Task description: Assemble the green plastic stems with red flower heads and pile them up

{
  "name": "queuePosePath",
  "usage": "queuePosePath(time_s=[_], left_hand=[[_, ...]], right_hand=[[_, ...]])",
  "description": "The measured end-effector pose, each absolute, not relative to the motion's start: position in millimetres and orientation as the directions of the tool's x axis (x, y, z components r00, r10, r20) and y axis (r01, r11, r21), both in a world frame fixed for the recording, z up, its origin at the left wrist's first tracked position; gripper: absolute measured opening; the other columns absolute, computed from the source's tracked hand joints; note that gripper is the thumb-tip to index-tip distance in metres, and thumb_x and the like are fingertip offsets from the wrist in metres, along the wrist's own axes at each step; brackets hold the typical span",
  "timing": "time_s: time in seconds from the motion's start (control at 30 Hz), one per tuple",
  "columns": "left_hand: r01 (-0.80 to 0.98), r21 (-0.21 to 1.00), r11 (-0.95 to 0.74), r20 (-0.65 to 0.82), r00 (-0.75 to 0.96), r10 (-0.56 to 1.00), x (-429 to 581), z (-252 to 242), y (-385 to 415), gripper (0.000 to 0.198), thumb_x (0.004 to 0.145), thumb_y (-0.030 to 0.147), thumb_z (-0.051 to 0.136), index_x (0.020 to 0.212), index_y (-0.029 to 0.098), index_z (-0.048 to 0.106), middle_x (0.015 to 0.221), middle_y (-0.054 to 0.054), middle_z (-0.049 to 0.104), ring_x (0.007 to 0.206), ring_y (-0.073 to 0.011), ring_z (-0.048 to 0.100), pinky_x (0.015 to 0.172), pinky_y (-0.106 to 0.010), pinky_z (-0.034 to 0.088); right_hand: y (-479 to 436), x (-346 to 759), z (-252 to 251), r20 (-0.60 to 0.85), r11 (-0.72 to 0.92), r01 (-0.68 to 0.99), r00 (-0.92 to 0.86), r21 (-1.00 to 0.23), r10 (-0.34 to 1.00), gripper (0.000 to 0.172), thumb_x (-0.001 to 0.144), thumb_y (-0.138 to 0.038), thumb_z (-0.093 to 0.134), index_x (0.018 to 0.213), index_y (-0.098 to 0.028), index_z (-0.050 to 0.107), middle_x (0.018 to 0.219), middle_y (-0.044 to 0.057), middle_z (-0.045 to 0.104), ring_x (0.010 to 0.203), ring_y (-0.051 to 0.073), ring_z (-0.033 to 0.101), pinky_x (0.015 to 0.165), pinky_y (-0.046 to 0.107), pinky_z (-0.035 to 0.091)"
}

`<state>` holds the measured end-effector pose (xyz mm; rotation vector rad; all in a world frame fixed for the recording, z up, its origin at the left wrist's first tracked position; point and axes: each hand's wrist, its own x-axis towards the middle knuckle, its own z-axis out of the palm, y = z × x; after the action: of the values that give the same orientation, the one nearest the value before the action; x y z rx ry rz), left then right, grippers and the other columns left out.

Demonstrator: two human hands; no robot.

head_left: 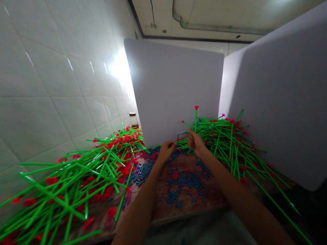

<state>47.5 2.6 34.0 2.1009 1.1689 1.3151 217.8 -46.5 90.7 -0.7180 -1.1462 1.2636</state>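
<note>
My right hand (195, 140) is closed around a thin green stick (196, 119) that stands upright, with a red cup-shaped tip (196, 107) at its top. To its left, my left hand (167, 150) is held in a pinch low over the table; whatever is between its fingertips is too small to make out. Small dark blue capsule-shaped pieces (186, 180) lie scattered on the tabletop below my hands. Beside my right hand rises a heap of green sticks (222, 136), many with red tips.
A larger pile of green sticks with red cups (89, 180) covers the left side, against a tiled wall (63, 78). Pale upright panels (176, 88) stand behind and to the right (281, 95). A lidded jar (133, 119) sits at the back left of the wooden table (176, 212).
</note>
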Motion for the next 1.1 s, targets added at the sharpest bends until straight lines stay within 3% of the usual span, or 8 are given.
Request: queuePosePath(time_s=[0.07, 0.17, 0.23, 0.33, 0.47, 0.73, 0.97, 1.1], left_hand=[[0.434, 0.698, -0.569, 0.539, 0.203, 0.817, 46, 33, 4, 0.037, 0.079, 0.044, 0.049, 0.077, 0.011, 0.066, 0.062, -0.001, 0.061, 0.059, -0.0125, 0.053, 0.057, -0.021, 0.039], [0.441, 0.696, -0.567, 0.539, 0.201, 0.818, 44, 31, 6, 0.037, 0.079, 0.043, 0.048, 0.077, 0.011, 0.066, 0.06, -0.001, 0.061, 0.057, -0.0119, 0.053, 0.056, -0.021, 0.039], [0.438, 0.704, -0.559, 0.542, 0.177, 0.822, 42, 31, 7, 0.036, 0.079, 0.042, 0.048, 0.077, 0.011, 0.066, 0.06, -0.001, 0.061, 0.056, -0.0119, 0.053, 0.056, -0.021, 0.039], [0.437, 0.719, -0.54, 0.556, 0.103, 0.825, 39, 32, 7, 0.035, 0.079, 0.041, 0.047, 0.077, 0.012, 0.066, 0.062, -0.001, 0.062, 0.058, -0.0124, 0.055, 0.057, -0.022, 0.041], [0.452, 0.725, -0.52, 0.561, 0.051, 0.826, 37, 33, 7, 0.032, 0.079, 0.038, 0.047, 0.077, 0.013, 0.066, 0.063, -0.002, 0.063, 0.061, -0.0131, 0.056, 0.059, -0.022, 0.041], [0.486, 0.692, -0.534, 0.563, 0.1, 0.82, 39, 32, 7, 0.035, 0.079, 0.041, 0.047, 0.076, 0.013, 0.067, 0.062, -0.001, 0.062, 0.06, -0.0132, 0.055, 0.059, -0.023, 0.04], [0.484, 0.685, -0.545, 0.572, 0.106, 0.813, 37, 37, 7, 0.036, 0.077, 0.043, 0.047, 0.077, 0.013, 0.066, 0.064, -0.001, 0.062, 0.062, -0.0143, 0.055, 0.061, -0.024, 0.041], [0.504, 0.668, -0.548, 0.578, 0.112, 0.808, 35, 41, 5, 0.036, 0.078, 0.045, 0.046, 0.075, 0.014, 0.065, 0.062, -0.001, 0.061, 0.062, -0.0148, 0.055, 0.06, -0.024, 0.04]], right_hand=[[-48, 219, 125, 0.38, 0.288, -0.482, -0.103, -0.828, 0.919, 0.057, 0.079, -0.061, 0.049, 0.052, -0.021, 0.018, 0.038, -0.01, 0.014, 0.032, 0.004, 0.011, 0.032, 0.02, 0.01], [-43, 213, 146, 0.522, 0.416, -0.567, -0.03, -0.711, 0.852, 0.056, 0.082, -0.058, 0.047, 0.054, -0.021, 0.016, 0.039, -0.01, 0.016, 0.034, 0.004, 0.013, 0.034, 0.019, 0.016], [-35, 202, 126, 0.476, 0.386, -0.543, -0.03, -0.746, 0.879, 0.053, 0.083, -0.057, 0.045, 0.054, -0.021, 0.018, 0.038, -0.01, 0.017, 0.034, 0.004, 0.015, 0.034, 0.018, 0.018], [-22, 180, 63, 0.271, 0.217, -0.412, -0.077, -0.885, 0.959, 0.048, 0.08, -0.051, 0.049, 0.052, -0.022, 0.024, 0.033, -0.009, 0.021, 0.032, 0.004, 0.017, 0.033, 0.019, 0.016], [-11, 164, 6, 0.199, 0.145, -0.374, -0.11, -0.916, 0.974, 0.043, 0.077, -0.046, 0.05, 0.05, -0.022, 0.026, 0.032, -0.01, 0.021, 0.026, 0.005, 0.018, 0.03, 0.02, 0.012], [-8, 171, 7, 0.295, 0.23, -0.382, -0.12, -0.895, 0.948, 0.048, 0.07, -0.053, 0.056, 0.048, -0.022, 0.026, 0.037, -0.01, 0.021, 0.032, 0.004, 0.02, 0.035, 0.02, 0.016], [-3, 182, 3, 0.256, 0.214, -0.227, -0.178, -0.95, 0.95, 0.045, 0.069, -0.054, 0.06, 0.05, -0.019, 0.039, 0.041, -0.007, 0.035, 0.037, 0.007, 0.034, 0.041, 0.021, 0.03], [-5, 182, 1, 0.162, 0.149, -0.063, -0.32, -0.987, 0.934, 0.043, 0.076, -0.055, 0.055, 0.056, -0.017, 0.048, 0.042, -0.007, 0.038, 0.035, 0.007, 0.034, 0.039, 0.02, 0.027]])
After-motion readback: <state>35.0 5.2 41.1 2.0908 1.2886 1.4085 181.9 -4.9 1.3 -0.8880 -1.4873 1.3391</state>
